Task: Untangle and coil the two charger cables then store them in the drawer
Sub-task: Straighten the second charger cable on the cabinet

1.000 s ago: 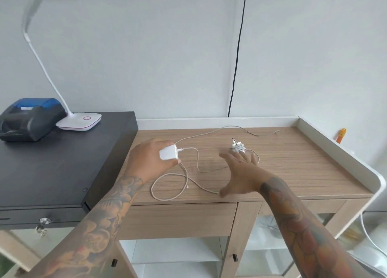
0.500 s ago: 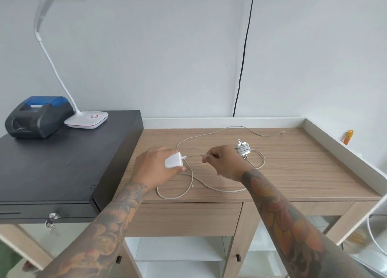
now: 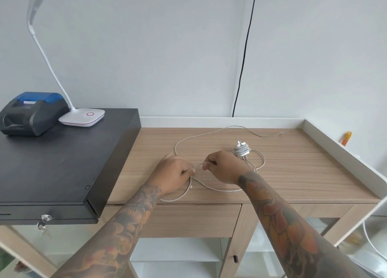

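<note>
The loose white cable (image 3: 211, 188) lies in open loops on the wooden counter (image 3: 293, 173), sprawled from the front edge toward the back wall, with its far tip near the back right corner. A second ago the right hand (image 3: 225, 166) was flat and reaching over the counter; half a second ago it closed on the cable beside the white plug, and now it pinches a short stretch of cable pulled taut between it and the left hand (image 3: 173, 173). The left hand is curled round that same end, and the plug it held is now hidden inside the fist. This looks like the start of straightening the first cable, with coiling not yet begun. The second charger (image 3: 241, 149), its cable already wound round it, sits just behind the right hand; a loop of the loose cable runs around it and may snag as the slack is drawn in. The drawer (image 3: 188, 220) below the front edge is closed. On the black cabinet (image 3: 62, 162) at the counter's left stand a receipt printer (image 3: 31, 114) and a white desk lamp (image 3: 82, 115); a black wire (image 3: 244, 53) hangs down the wall.
</note>
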